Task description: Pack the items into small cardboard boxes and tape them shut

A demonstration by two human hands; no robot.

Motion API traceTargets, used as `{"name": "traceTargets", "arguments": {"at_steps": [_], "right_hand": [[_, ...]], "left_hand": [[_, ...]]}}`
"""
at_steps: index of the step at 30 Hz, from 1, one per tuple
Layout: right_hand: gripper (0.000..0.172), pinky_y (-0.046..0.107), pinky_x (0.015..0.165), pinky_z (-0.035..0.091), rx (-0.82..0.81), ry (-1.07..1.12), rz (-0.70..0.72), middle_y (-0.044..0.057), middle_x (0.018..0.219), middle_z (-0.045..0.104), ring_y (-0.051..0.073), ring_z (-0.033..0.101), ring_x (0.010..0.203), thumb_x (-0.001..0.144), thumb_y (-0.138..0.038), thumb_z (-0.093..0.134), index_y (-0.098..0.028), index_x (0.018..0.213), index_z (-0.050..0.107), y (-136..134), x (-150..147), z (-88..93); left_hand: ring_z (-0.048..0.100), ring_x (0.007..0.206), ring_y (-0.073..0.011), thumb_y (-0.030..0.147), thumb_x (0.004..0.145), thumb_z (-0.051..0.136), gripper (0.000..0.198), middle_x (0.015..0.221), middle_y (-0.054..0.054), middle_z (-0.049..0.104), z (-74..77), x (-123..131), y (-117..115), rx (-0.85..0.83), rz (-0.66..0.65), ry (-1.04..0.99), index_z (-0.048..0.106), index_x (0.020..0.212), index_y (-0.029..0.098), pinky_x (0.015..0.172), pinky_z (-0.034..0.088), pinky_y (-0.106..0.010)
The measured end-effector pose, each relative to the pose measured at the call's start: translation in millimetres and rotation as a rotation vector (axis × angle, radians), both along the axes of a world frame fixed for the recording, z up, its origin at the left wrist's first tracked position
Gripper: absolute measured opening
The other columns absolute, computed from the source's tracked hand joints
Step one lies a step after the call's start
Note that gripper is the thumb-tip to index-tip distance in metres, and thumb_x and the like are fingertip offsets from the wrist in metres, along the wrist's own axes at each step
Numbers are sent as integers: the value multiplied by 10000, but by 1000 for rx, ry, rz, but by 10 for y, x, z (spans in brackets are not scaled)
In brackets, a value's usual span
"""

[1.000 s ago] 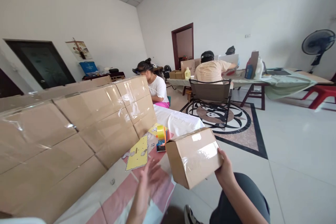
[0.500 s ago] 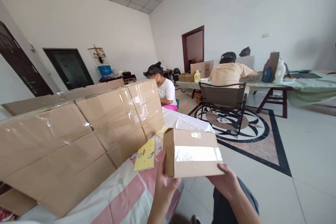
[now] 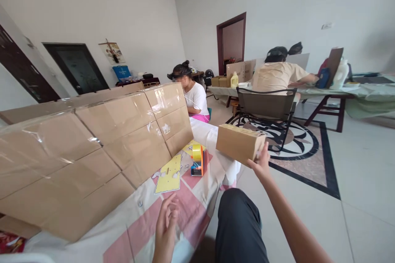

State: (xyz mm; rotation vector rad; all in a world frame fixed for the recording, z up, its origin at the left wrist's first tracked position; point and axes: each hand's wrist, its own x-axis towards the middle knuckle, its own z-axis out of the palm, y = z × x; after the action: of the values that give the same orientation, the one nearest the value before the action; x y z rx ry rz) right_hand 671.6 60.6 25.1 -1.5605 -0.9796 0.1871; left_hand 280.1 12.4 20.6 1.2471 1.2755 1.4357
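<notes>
My right hand (image 3: 260, 161) grips the near end of a brown cardboard box (image 3: 236, 143), held tilted beyond the table's right edge. Above the pink and white tablecloth (image 3: 145, 230) is my left hand (image 3: 166, 220), empty, its fingers loosely curled and apart. A tape dispenser (image 3: 197, 160) with a yellow roll and an orange side rests on the cloth, ahead of my left hand. Beside it lies a flat yellow cartoon sheet (image 3: 168, 176) with white scraps on it.
Stacked, taped cardboard boxes (image 3: 123, 139) form a wall along the table's left side. A person in a white top (image 3: 197, 100) sits behind it. Another person (image 3: 274, 76) sits in a chair (image 3: 267, 104) at a far table with bottles (image 3: 340, 74).
My left hand has let go of the box and moved down and left. My right hand has swung the box up and right, turning it, which uncovers the tape dispenser.
</notes>
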Motion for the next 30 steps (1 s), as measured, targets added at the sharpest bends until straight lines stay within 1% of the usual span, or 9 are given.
{"name": "traceTargets", "arguments": {"at_steps": [3,7,12,14,17,22,25,28,30], "right_hand": [[1319,598,1111,360,-164,-255,41,240,1522,238,427,258,1465,653,-503,724,-167,1624,-103,389,-93,-198],[1235,608,1050,391,-301,-415,-99,263,1522,273,453,356,1419,746,-510,705,-196,1626,-102,822,-433,-246],[1203,517,1061,404,-566,-420,80,319,1625,183,417,424,1421,801,-415,735,-175,1629,-103,1641,-743,201],[1080,570,1049,396,-705,-441,153,292,1640,202,445,478,1374,789,-354,762,-247,1642,108,1957,-846,455],[731,602,1013,408,-693,-492,173,326,1574,315,479,520,1313,848,-293,675,-144,1524,438,2190,-1160,777],[361,473,1042,437,-361,-671,375,176,1388,561,346,567,1258,954,-298,479,-169,1221,685,1818,-2196,994],[243,404,986,486,42,-668,738,130,1174,667,270,658,1052,925,-277,514,-185,976,733,1321,-2971,984],[202,363,895,519,165,-568,1140,89,1052,708,230,681,952,902,-221,527,-206,923,727,857,-3801,932],[202,343,832,533,124,-461,1323,68,975,723,210,688,882,894,-201,529,-207,925,729,649,-4379,865]], "left_hand": [[631,844,-197,758,750,663,652,1009,-77,679,-213,-50,4,-141,-2,-30,707,1132,233,771,532,-293],[587,669,-182,856,664,641,746,804,-81,669,-449,-79,103,-227,-101,-109,739,989,191,616,472,-284],[456,605,-166,907,744,438,790,653,-51,555,-501,-102,111,-205,-124,-277,734,827,179,564,332,-273],[430,631,-169,869,811,390,766,646,-38,515,-466,-99,61,-178,-146,-276,728,787,182,615,333,-287],[404,623,-172,886,809,368,787,607,-25,459,-397,-63,-2,-163,-149,-287,702,707,180,636,302,-305],[387,552,-162,947,771,284,875,527,-34,417,-306,69,30,-146,-91,-358,622,534,175,613,257,-327],[282,482,-137,955,771,232,845,442,-5,278,-217,34,46,-61,64,-454,390,376,225,572,210,-337],[263,454,-134,929,801,213,807,423,5,232,-25,-364,-58,48,321,-385,280,366,253,533,242,-338],[336,479,-150,871,849,221,770,448,-2,276,160,-904,-152,118,518,-268,296,398,252,540,318,-339]]}}
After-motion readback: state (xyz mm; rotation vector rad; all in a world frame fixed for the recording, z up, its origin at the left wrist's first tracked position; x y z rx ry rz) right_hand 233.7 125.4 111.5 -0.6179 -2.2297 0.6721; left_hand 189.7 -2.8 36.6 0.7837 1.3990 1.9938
